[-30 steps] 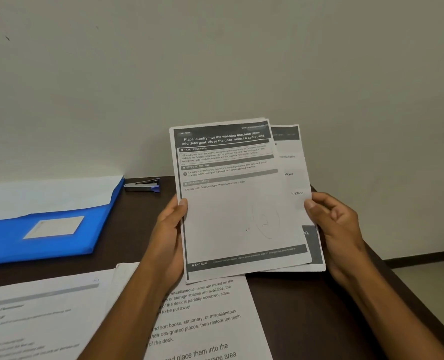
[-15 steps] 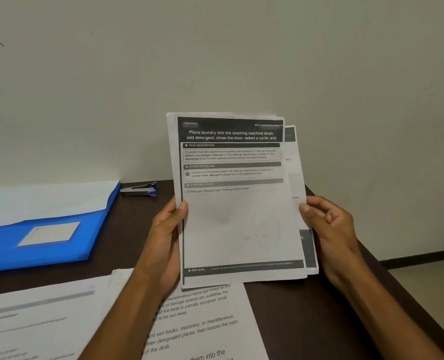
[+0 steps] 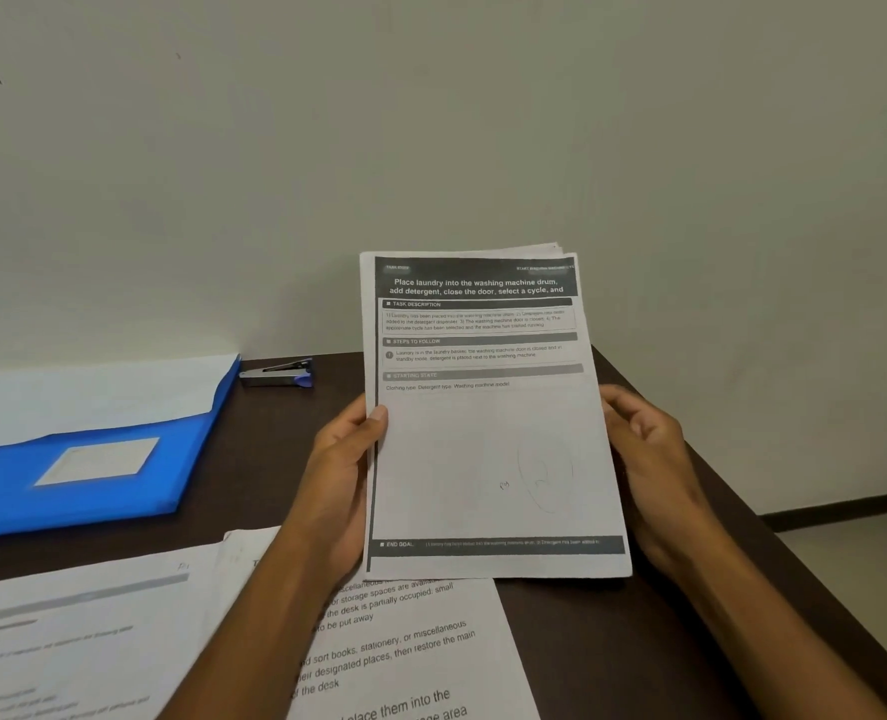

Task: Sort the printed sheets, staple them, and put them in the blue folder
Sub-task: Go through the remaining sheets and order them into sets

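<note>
We hold a squared stack of printed sheets [image 3: 488, 433] upright above the dark desk [image 3: 254, 475], left hand [image 3: 340, 485] and right hand [image 3: 649, 459] gripping its side edges. At ten o'clock lie the blue folder [image 3: 119, 459] and stapler [image 3: 278, 372].

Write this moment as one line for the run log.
sheets: squared, held upright | left hand: grips left edge | right hand: grips right edge | stapler: untouched
</note>
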A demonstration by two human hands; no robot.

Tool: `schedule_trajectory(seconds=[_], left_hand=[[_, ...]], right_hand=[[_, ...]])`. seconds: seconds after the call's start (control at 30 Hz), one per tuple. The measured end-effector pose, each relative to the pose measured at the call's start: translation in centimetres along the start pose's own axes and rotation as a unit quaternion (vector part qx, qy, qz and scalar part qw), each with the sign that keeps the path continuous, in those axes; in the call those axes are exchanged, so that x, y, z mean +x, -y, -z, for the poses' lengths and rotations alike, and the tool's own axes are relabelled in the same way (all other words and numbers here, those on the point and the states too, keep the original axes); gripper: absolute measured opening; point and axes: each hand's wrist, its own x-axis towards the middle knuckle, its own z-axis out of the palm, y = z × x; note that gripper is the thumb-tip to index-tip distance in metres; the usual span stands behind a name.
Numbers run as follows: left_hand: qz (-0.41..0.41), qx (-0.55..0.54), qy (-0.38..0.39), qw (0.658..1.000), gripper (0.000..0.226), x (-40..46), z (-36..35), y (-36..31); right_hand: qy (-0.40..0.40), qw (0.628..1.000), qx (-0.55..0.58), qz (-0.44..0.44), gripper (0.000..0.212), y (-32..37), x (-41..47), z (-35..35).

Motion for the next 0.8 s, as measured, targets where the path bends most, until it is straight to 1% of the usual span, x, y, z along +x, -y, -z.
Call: schedule_trajectory(seconds=[0.13,0.17,0.27,0.33,0.5,0.7,0.77,0.8], left_hand=[[0.003,0.001,-0.015,1.000,0.035,0.1,0.2,0.0],[0.002,0.000,-0.015,1.000,0.035,0.0,0.2,0.0],[0.003,-0.009,-0.014,1.000,0.035,0.0,0.2,0.0],[0.005,-0.015,-0.016,1.000,0.034,-0.1,0.1,-0.1],[0.016,-0.019,-0.028,0.999,0.034,-0.1,0.0,0.0],[0.014,-0.004,-0.047,0.999,0.032,0.1,0.3,0.0],[0.007,-0.008,-0.059,0.998,0.031,0.2,0.4,0.1],[0.007,-0.015,-0.064,0.998,0.030,0.2,0.4,0.0]], right_hand=[[-0.035,0.997,-0.056,0.028,0.033,-0.3,0.2,-0.2],[-0.037,0.996,-0.068,0.039,0.031,-0.4,0.2,-0.1],[-0.040,0.991,-0.106,0.070,0.012,-0.6,0.1,0.1],[-0.047,0.989,-0.116,0.080,0.008,-0.8,0.1,0.2],[-0.056,0.985,-0.136,0.085,0.014,-1.0,0.3,0.4],[-0.040,0.985,-0.137,0.099,0.021,-1.1,0.2,0.3],[-0.078,0.986,-0.111,0.097,0.019,-1.3,0.7,0.7],[-0.123,0.985,-0.079,0.088,0.018,-1.4,1.1,1.2]])
